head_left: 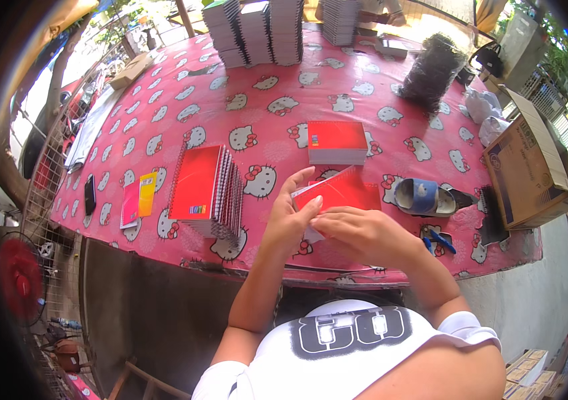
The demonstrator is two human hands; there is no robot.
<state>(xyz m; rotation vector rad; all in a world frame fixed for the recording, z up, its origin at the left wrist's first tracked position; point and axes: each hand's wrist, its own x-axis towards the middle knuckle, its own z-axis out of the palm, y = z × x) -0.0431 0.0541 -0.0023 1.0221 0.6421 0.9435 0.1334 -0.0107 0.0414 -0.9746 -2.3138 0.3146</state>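
L hand (292,212): grip clamped on red notebook (339,195), left edge.
R hand (359,233): fingers laid over its near edge, pressed on cover.
Notebook: held just above desk (164,113), betw. spiral-bound stack (207,192) & tape roll (417,196).

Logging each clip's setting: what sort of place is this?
Probably an outdoor notebook-binding stall: a table in a pink cartoon-cat cloth, stacks of spiral notebooks, a cardboard box, trees beyond. Both hands hold a red notebook.
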